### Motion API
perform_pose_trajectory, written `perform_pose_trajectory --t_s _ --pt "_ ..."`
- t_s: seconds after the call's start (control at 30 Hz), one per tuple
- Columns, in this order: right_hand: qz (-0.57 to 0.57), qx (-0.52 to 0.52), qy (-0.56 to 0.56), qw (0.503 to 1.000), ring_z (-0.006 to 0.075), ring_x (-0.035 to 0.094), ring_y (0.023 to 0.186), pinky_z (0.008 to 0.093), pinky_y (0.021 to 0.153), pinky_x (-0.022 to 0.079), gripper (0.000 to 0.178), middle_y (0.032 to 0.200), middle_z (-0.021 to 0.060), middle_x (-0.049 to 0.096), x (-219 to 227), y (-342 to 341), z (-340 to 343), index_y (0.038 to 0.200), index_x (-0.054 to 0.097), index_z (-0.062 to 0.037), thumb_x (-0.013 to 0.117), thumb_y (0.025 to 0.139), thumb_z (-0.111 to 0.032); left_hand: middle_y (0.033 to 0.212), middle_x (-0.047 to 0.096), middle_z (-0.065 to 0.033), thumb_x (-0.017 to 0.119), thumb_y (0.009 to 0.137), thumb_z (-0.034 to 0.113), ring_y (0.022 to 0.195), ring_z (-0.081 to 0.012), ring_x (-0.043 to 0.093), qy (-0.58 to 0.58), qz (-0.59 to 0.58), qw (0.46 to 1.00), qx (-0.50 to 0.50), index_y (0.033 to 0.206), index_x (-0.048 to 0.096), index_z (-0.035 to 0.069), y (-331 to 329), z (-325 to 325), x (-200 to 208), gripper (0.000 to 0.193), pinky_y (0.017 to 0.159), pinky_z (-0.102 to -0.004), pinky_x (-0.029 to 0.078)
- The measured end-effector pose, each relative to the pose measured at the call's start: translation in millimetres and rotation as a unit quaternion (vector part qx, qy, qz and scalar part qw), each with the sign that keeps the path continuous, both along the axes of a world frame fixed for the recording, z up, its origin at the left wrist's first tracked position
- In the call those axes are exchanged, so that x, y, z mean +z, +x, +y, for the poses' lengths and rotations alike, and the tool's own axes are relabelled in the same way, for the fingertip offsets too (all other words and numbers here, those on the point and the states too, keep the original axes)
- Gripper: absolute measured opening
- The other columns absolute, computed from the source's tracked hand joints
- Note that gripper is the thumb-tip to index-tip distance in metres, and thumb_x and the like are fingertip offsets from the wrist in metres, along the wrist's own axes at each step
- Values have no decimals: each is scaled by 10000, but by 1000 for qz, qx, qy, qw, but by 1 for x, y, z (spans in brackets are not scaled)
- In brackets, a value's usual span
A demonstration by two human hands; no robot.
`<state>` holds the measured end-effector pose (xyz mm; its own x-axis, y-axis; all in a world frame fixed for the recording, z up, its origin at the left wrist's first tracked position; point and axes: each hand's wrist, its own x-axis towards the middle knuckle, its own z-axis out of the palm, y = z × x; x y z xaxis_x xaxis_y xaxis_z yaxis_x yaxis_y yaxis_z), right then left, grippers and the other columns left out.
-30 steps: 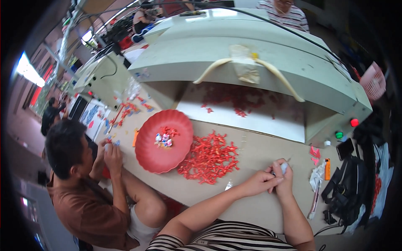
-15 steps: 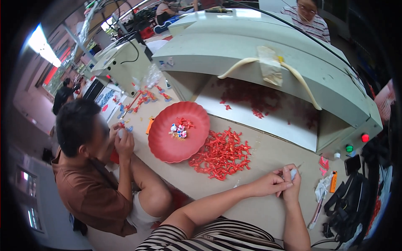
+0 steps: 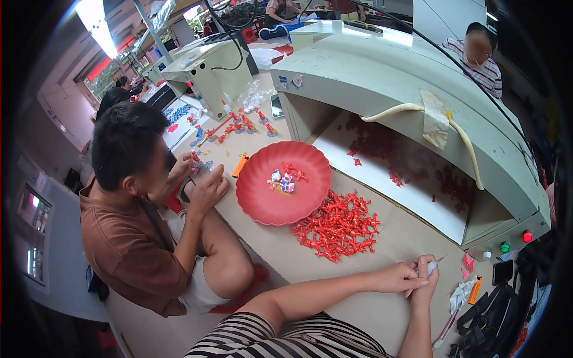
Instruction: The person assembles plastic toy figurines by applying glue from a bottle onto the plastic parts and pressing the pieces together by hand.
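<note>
My right hand is closed at the table's right side, its fingers curled round a small whitish piece. A thin pointed stick pokes out beyond these fingers; its other end is hidden. Against the right palm, my left hand has its thumb and fingers pinched together, and whatever they grip is too small to make out. To the left of both hands lies a heap of small red plastic figures. A red scalloped bowl beside it holds a few red pieces and white-and-blue ones.
A pale green machine with a wide opening stands behind the heap, red pieces scattered inside. At left a co-worker handles a small piece near several painted figures. On the right lie an orange box and a black bag.
The view has swung, so the bowl, heap and machine appear further right. My hands stay together in much the same pose. The co-worker's hands have moved apart.
</note>
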<state>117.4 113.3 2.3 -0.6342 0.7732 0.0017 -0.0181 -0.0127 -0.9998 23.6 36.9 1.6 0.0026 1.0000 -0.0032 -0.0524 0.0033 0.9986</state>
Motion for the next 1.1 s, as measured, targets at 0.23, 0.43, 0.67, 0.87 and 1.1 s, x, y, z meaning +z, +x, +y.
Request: perform_pose_trajectory --t_s 0.23,0.43,0.67,0.87,1.1 --pt "6 -39 -24 999 104 505 583 225 516 413 198 660 59 551 0 0 3 768 488 -41 499 859 -216 551 530 5 492 875 332 513 -52 451 25 0 999 25 584 553 39 2 1 -9 417 507 -206 380" --pt "-13 -82 79 993 78 485 533 218 474 401 209 629 31 544 -7 4 18 781 489 -42 492 869 -232 519 451 36 481 882 323 472 -32 389 -119 -67 983 122 676 568 58 -13 13 19 346 451 -186 324" --pt "-22 -47 -17 999 67 447 475 219 438 374 231 613 24 526 6 4 17 813 460 -46 532 847 -263 701 576 -65 582 793 202 617 -111 507 110 361 855 356 906 603 -16 -108 85 43 247 602 -240 421" --pt "-74 -16 53 996 120 504 596 263 557 419 253 705 47 533 -5 6 18 937 410 -53 560 803 -206 882 604 -80 640 712 340 812 -282 568 113 616 711 319 904 635 202 -145 139 26 237 709 -387 447" --pt "-76 21 58 995 146 516 669 282 621 433 268 765 63 530 1 2 13 986 379 -60 541 781 -120 883 591 -94 649 714 219 781 -278 565 91 532 771 337 889 616 106 -147 127 19 211 697 -375 454"
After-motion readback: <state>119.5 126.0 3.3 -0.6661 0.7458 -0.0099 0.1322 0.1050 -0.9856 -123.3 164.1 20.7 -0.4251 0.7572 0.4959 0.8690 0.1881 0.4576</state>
